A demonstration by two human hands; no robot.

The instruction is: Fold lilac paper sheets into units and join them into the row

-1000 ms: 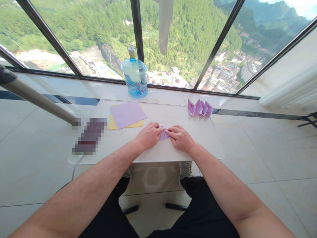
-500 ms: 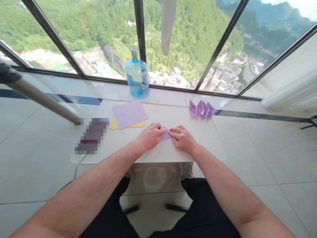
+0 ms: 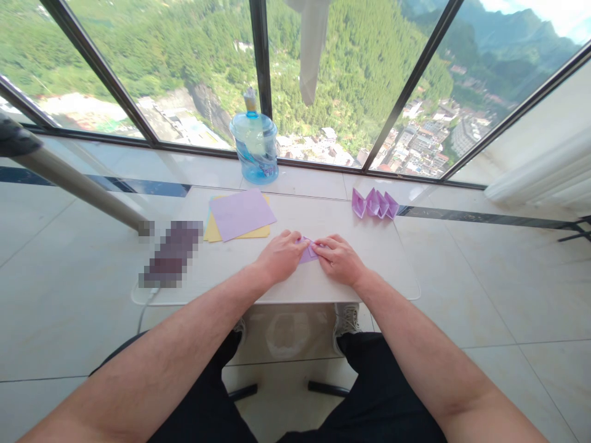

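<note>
A small folded piece of purple paper (image 3: pixel 308 255) lies on the white table, partly covered by my fingers. My left hand (image 3: pixel 282 253) grips its left side, fingers curled and thumb on the paper. From the other side, my right hand (image 3: pixel 340 257) pinches the paper near its upper right edge. The two hands' fingertips are close together over it. Up and to the left lie flat sheets of purple paper (image 3: pixel 244 213) and yellow paper (image 3: pixel 212 232). Several folded purple paper boats (image 3: pixel 375 203) stand in a row at the table's far right.
The white table (image 3: pixel 369 246) has its front edge just before my knees. A blurred-out dark device (image 3: pixel 170 255) with a cable lies at its left end. Beyond the table a blue water jug (image 3: pixel 255 151) stands by the window. A slanted pole (image 3: pixel 87 178) is at the left.
Almost nothing differs. Both hands stay on the purple paper in nearly the same pose, and the whole view has shifted very slightly.
</note>
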